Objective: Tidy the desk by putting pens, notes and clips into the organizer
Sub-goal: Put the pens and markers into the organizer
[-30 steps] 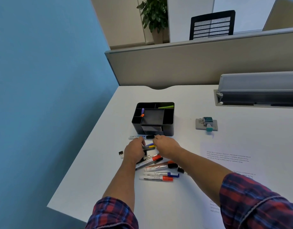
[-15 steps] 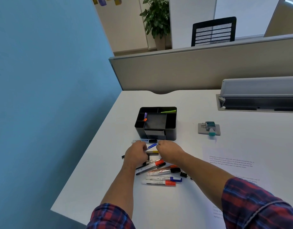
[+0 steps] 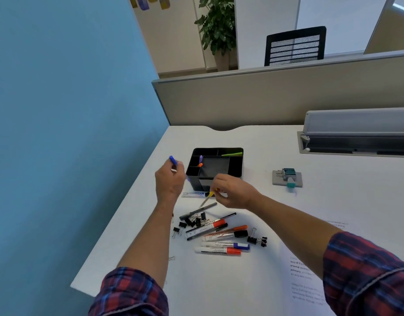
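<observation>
blue is the cap of the pen [image 3: 173, 161] that the left hand [image 3: 170, 182] holds. the fingers are curled round the pen, and its blue end sticks up above the hand. this hand is up off the desk, just left of the black organizer [image 3: 237, 164].

the right hand [image 3: 234, 190] is in front of the organizer. its fingers pinch a thin pen with a yellow bit [image 3: 208, 197], and the pen points down and to the left, toward the desk. the two hands are apart, with the front of the organizer between them.

the organizer sits on the white desk [image 3: 253, 142]. a purple pen [image 3: 200, 158] and an orange pen [image 3: 199, 165] stand in its small left parts, and a green thing [image 3: 231, 153] lies in the back part.

under the hands, a blue and white marker [image 3: 194, 194] lies flat right by the organizer. closer to the person is a heap of markers [image 3: 219, 238] with red, black and blue caps, and black clips [image 3: 193, 221] lie among them. two more clips [image 3: 257, 239] lie just right of the heap. a sheet of paper with print [image 3: 306, 277] lies on the right, under the right arm.
</observation>
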Action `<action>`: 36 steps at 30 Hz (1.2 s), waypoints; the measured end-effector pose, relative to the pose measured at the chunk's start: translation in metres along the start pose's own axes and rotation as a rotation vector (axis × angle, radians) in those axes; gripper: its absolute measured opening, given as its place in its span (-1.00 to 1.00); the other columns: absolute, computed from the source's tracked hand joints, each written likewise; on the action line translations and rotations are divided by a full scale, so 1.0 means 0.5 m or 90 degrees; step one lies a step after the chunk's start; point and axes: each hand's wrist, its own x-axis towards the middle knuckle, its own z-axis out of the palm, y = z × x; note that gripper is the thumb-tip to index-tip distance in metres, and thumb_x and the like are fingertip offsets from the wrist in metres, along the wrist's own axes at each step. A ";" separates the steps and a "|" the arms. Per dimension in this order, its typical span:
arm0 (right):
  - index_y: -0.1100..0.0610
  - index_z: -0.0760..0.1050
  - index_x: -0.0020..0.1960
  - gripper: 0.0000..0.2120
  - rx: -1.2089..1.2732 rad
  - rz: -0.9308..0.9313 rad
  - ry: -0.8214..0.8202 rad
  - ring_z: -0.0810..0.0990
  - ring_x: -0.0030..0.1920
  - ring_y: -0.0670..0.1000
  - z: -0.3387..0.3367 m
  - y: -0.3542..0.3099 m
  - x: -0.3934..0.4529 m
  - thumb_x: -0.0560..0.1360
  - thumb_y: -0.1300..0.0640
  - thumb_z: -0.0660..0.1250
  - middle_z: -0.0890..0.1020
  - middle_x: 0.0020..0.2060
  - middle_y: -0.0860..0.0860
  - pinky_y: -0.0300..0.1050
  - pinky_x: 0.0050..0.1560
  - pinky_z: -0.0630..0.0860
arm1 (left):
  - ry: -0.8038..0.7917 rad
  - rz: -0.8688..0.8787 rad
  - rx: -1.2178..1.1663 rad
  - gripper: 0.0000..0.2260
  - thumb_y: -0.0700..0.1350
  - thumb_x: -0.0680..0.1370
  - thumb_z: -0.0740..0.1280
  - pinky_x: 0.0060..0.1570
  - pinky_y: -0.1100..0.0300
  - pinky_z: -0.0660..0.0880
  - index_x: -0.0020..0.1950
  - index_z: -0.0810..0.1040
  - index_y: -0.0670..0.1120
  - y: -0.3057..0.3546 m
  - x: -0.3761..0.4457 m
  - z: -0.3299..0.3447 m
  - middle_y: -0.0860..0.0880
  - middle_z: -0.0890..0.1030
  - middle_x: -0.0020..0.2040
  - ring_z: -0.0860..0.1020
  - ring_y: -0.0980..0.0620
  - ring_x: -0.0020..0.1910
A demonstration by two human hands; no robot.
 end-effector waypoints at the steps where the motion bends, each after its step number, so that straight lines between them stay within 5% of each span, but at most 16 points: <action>1: 0.23 0.59 -0.02 -0.94 0.011 -0.011 0.028 0.55 -0.14 0.03 -0.014 -0.005 0.007 0.51 0.28 0.38 0.58 -0.08 0.09 -0.04 -0.14 0.58 | 0.013 -0.005 -0.008 -0.75 0.06 0.62 0.22 -0.23 0.26 0.48 -0.13 0.56 -0.03 0.009 0.011 0.000 0.07 0.66 -0.31 0.62 0.18 -0.27; 8: 0.21 0.62 -0.03 -0.91 0.122 0.051 0.324 0.59 -0.16 0.01 -0.087 -0.029 0.074 0.49 0.34 0.41 0.62 -0.09 0.07 -0.18 -0.13 0.58 | -0.039 0.039 0.009 -0.93 -0.10 0.66 0.21 -0.22 0.32 0.42 0.11 0.44 0.05 0.033 0.055 0.025 0.06 0.68 -0.10 0.65 0.13 -0.08; 13: 0.23 0.63 0.02 -0.88 0.167 0.120 0.433 0.62 -0.09 -0.05 -0.106 -0.019 0.105 0.51 0.36 0.39 0.62 -0.05 0.04 -0.24 -0.01 0.60 | -0.086 0.012 0.024 -0.86 0.02 0.69 0.14 -0.19 0.11 0.48 0.08 0.45 0.03 0.033 0.057 0.065 -0.03 0.65 -0.07 0.58 0.00 -0.12; 17: 0.23 0.64 0.06 -0.87 0.150 0.155 0.396 0.63 -0.06 -0.03 -0.094 -0.004 0.113 0.54 0.32 0.38 0.62 -0.02 0.04 -0.16 0.02 0.62 | -0.116 0.001 0.049 -0.74 0.02 0.72 0.10 -0.25 0.15 0.36 0.03 0.51 -0.07 0.024 0.060 0.089 -0.05 0.61 -0.06 0.55 -0.04 -0.10; 21: 0.25 0.64 0.10 -0.86 0.117 0.179 0.344 0.63 -0.01 0.01 -0.077 0.009 0.121 0.57 0.30 0.36 0.64 0.02 0.07 -0.08 0.07 0.61 | -0.142 -0.009 0.106 -0.64 -0.04 0.71 0.13 -0.01 0.16 0.31 0.07 0.62 -0.24 0.011 0.068 0.096 -0.16 0.50 0.09 0.50 -0.08 -0.01; 26: 0.20 0.64 0.18 -0.80 0.096 0.216 0.251 0.60 0.07 -0.01 -0.060 0.014 0.137 0.61 0.25 0.31 0.63 0.09 0.04 -0.09 0.18 0.57 | -0.140 0.011 0.120 -0.78 -0.14 0.65 0.25 0.01 0.13 0.42 0.21 0.60 -0.17 -0.003 0.067 0.083 -0.15 0.58 0.08 0.55 -0.10 0.04; 30: 0.19 0.61 0.25 -0.76 0.100 0.244 0.192 0.58 0.11 0.01 -0.052 0.010 0.154 0.62 0.22 0.29 0.61 0.15 0.06 -0.13 0.21 0.52 | -0.109 -0.005 0.065 -0.88 -0.14 0.62 0.30 -0.14 0.12 0.54 0.11 0.60 -0.08 -0.003 0.058 0.071 -0.04 0.67 -0.14 0.62 -0.04 -0.13; 36: 0.16 0.53 0.36 -0.69 0.078 0.254 0.082 0.55 0.21 0.04 -0.038 0.000 0.167 0.63 0.19 0.27 0.53 0.29 0.07 -0.12 0.28 0.48 | -0.112 0.010 0.061 -0.88 -0.20 0.58 0.32 -0.13 0.20 0.54 0.01 0.64 -0.05 -0.006 0.048 0.059 0.01 0.68 -0.13 0.62 0.04 -0.12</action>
